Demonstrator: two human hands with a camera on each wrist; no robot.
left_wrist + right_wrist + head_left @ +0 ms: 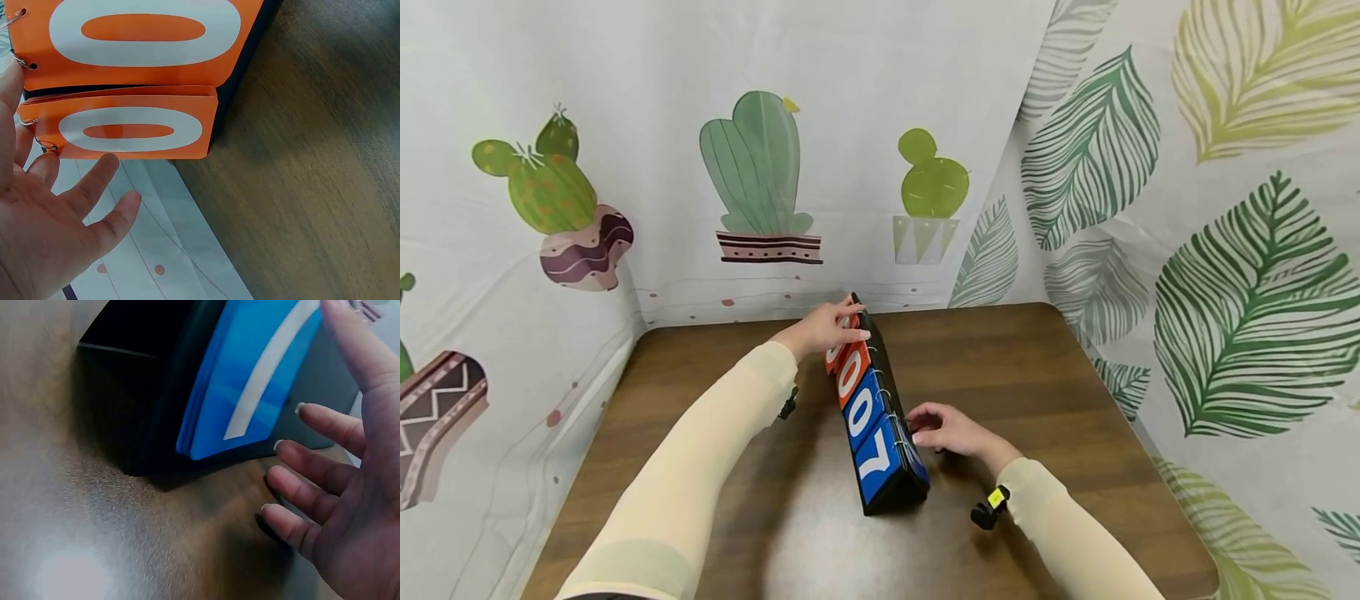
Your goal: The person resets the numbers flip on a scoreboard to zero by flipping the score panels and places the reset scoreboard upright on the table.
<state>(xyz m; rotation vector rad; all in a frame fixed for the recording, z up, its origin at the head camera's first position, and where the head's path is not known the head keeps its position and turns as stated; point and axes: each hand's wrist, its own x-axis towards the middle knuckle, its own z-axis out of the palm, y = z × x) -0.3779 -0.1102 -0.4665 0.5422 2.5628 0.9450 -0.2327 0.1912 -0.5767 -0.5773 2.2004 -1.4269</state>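
A tent-shaped flip scoreboard (880, 400) stands lengthwise on the table, its black body carrying ring-bound number cards. Red cards (852, 375) at the far end show zeros; the blue cards (874, 458) nearer read 0 and 7. My left hand (827, 329) rests at the far end's top edge, fingers extended beside the metal rings (47, 145) in the left wrist view. On the other face, my right hand (951, 431) is beside the near end, its fingers loosely spread. A blue card (244, 381) with a white stroke hangs there, the fingertips near its edge.
The brown wooden table (1000, 358) has rounded corners. Behind it hangs a white cloth (850, 50) printed with cacti, and a leaf-patterned cloth (1225, 250) lies along the right. Black wrist devices (988, 510) sit at the pale sleeves' cuffs.
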